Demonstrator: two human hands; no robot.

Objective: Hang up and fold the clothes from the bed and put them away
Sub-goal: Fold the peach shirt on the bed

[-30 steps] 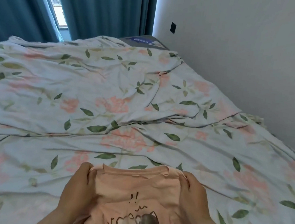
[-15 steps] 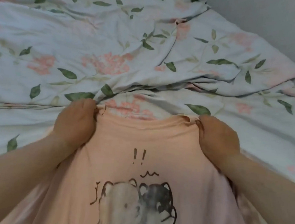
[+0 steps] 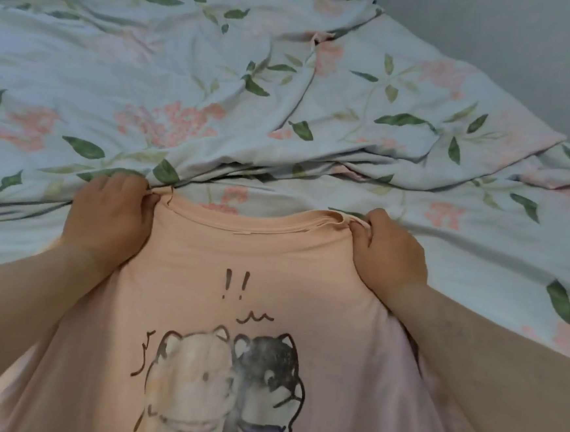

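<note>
Holding much as half a second ago, my left hand (image 3: pixel 109 215) and right hand (image 3: pixel 389 254) have drawn the peach T-shirt (image 3: pixel 256 258) slightly wider, print facing up. Each hand's fingers are curled, pinching a shoulder corner beside the neckline. The shirt lies across the rumpled floral duvet (image 3: pixel 219 84), with a grey wall (image 3: pixel 528 47) at the upper right.

Centre: a bunched duvet (image 3: pixel 284 120) is lying across, barring the way upward.
Upper right: the wall (image 3: pixel 528 47) is closing that side (solid).
Right middle: flat sheet (image 3: pixel 478 251) is lying open.
</note>
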